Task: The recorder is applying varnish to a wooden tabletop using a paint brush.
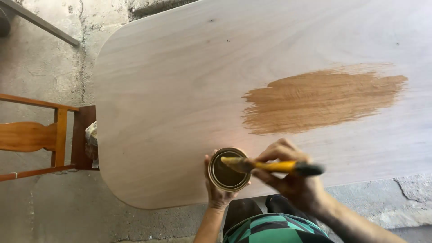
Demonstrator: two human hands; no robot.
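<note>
The left hand [217, 189] cups 1 small open tin [228, 169] of brown stain at the pale wooden board's [171, 90] near edge; the right hand [288, 175] pinches a yellow-handled brush [270, 166], bristles over the tin (1 stained patch [321, 101] beyond). Best to wipe excess on the rim and keep the tin level.

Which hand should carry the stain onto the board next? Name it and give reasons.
Probably the right hand: it already grips the yellow-handled brush, bristles over the open can, and it is nearer the stained patch. The left hand is occupied holding the can.
</note>
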